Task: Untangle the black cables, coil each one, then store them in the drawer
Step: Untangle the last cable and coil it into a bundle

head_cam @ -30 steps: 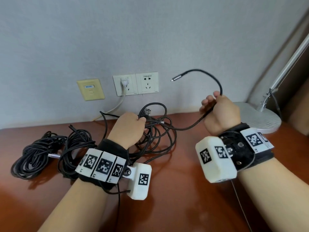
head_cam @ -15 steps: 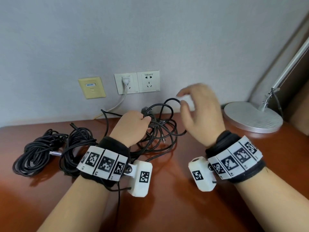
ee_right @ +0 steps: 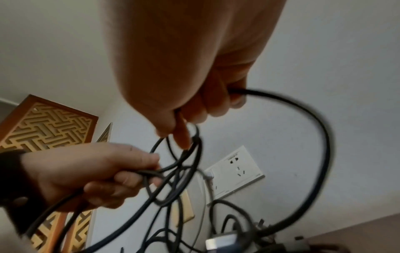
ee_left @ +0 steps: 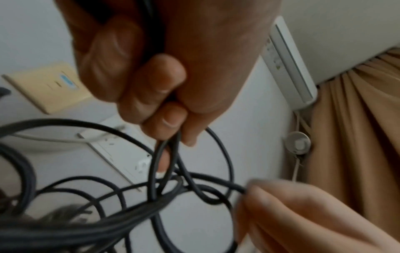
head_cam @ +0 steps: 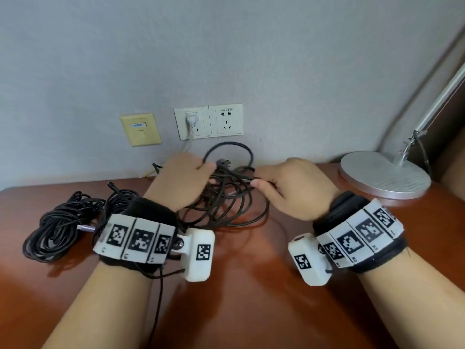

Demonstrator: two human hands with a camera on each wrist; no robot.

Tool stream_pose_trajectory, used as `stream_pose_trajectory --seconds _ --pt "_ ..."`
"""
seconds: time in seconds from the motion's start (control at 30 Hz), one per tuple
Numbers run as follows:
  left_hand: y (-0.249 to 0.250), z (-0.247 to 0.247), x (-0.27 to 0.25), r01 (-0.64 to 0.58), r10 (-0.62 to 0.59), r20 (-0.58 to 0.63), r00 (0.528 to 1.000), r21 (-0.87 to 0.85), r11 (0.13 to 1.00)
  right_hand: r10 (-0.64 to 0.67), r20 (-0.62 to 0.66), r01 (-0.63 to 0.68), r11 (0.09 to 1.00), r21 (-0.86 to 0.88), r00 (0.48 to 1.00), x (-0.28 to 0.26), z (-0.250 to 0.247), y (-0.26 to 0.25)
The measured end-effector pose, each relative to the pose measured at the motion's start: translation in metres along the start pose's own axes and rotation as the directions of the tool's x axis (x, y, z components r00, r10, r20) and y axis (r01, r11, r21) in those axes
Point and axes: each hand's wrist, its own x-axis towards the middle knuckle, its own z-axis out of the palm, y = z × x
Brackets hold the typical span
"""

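A loose tangle of black cable (head_cam: 227, 197) lies on the brown table (head_cam: 251, 285) below the wall sockets. My left hand (head_cam: 183, 177) grips several of its loops (ee_left: 160, 154) in a fist. My right hand (head_cam: 289, 187) pinches one strand (ee_right: 238, 91) of the same tangle between thumb and fingers, close to the left hand. A single loop (head_cam: 227, 147) stands up behind both hands. Two bundled black cables (head_cam: 57, 230) lie on the table at the left, partly hidden by my left wrist. No drawer is in view.
A silver lamp base (head_cam: 385, 175) with a slanted arm stands at the back right. On the wall are a yellow data plate (head_cam: 140, 129) and a double socket (head_cam: 208, 122) with a white plug in it. A thin wire hangs from my left wristband.
My right hand let go of the raised cable end, swung down and left, and now pinches a strand in the tangle. My left hand kept its grip on the loops.
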Motion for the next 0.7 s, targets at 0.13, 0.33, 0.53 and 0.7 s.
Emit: stream_pose_trajectory --seconds 0.13,0.33,0.53,0.7 --pt "0.027 0.020 -0.009 -0.197 0.193 0.051 0.980 0.117 0.973 0.142 0.021 -0.141 0.990 -0.026 0.990 0.001 0.004 -0.009" --pt "0.010 0.011 -0.001 -0.026 0.026 -0.085 0.996 0.011 1.000 0.164 0.058 -0.171 0.853 0.494 0.985 0.001 -0.007 0.003" --pt "-0.005 -0.007 0.003 0.058 -0.067 -0.200 0.978 -0.047 0.997 0.257 0.000 -0.237 0.892 0.384 0.966 -0.002 -0.005 0.018" --pt "0.013 0.008 -0.004 -0.124 0.126 -0.043 0.991 0.060 0.990 0.249 -0.154 -0.192 0.930 0.314 0.956 0.003 -0.001 0.003"
